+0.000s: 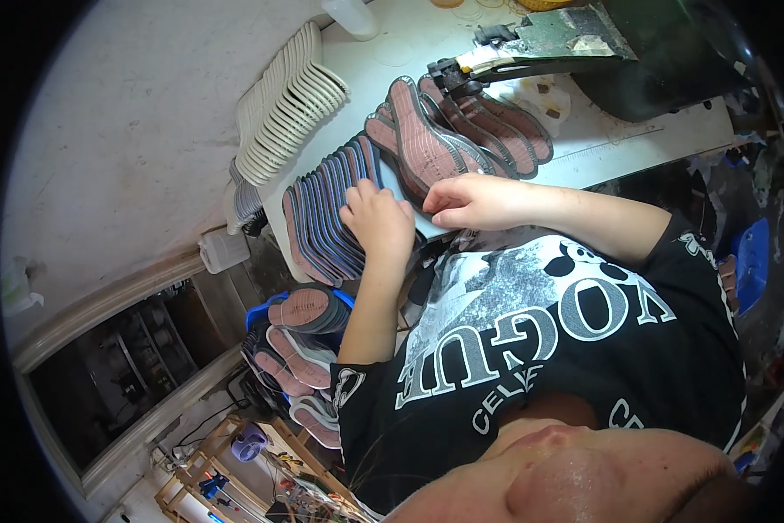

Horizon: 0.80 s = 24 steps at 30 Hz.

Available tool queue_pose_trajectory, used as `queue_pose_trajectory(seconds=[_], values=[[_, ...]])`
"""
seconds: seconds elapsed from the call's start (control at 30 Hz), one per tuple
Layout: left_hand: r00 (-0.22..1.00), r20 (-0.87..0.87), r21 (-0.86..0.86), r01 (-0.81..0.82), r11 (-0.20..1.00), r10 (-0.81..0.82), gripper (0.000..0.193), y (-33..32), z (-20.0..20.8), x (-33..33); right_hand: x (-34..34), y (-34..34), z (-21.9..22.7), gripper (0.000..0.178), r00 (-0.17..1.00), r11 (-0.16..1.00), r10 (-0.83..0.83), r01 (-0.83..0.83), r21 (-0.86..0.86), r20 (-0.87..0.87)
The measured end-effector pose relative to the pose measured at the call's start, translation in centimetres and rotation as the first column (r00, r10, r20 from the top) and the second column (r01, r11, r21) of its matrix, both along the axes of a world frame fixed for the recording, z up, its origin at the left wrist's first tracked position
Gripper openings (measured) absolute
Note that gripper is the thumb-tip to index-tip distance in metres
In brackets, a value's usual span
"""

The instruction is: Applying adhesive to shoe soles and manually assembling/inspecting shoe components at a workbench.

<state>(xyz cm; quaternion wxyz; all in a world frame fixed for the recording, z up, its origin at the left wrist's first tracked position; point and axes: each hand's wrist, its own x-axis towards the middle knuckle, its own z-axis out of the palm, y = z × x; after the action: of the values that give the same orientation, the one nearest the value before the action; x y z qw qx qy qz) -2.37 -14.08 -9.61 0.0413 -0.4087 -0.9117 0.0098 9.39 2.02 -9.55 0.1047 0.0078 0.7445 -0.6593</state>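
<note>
My left hand (381, 220) rests at the right end of a row of insoles (327, 209) with dark edges, packed upright side by side near the table's front left edge. Its fingers are bent and apart on their top edges, with no single insole gripped. Just to the right, my right hand (472, 202) hovers by the table edge, loosely curled, with thumb and fingers apart and nothing visible between them. It is nearest to the lower end of a fanned pile of pinkish insoles (431, 144) with grey stitched borders. More insoles (510, 131) of that kind overlap to its right.
A sewing machine (549, 44) with a dark green body stands at the back right of the white table (619, 161). Cream sole-shaped pieces (292, 109) lean in a stack by the wall. Below left, a blue container (344, 298) holds more insoles (300, 314). A white jug (224, 250) sits near the wall.
</note>
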Motion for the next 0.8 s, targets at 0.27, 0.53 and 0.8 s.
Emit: queue_pose_trajectory(seconds=[0.27,0.53,0.8], values=[[0.972,0.219,0.647,-0.078,0.758,-0.087,0.014,0.1,4.0,2.3,-0.9,-0.3,2.9,0.054,0.938,0.810,-0.109,0.276,-0.517,0.330],[0.874,0.245,0.850,0.016,0.527,-0.421,0.015,-0.6,0.9,3.1,-3.9,-0.9,1.1,0.035,0.990,0.880,-0.107,0.135,-0.454,0.088],[0.566,0.783,0.602,-0.794,0.084,-0.259,0.042,1.5,-0.9,3.1,-3.0,-2.1,0.1,0.070,0.960,0.729,-0.056,0.227,-0.646,0.275]])
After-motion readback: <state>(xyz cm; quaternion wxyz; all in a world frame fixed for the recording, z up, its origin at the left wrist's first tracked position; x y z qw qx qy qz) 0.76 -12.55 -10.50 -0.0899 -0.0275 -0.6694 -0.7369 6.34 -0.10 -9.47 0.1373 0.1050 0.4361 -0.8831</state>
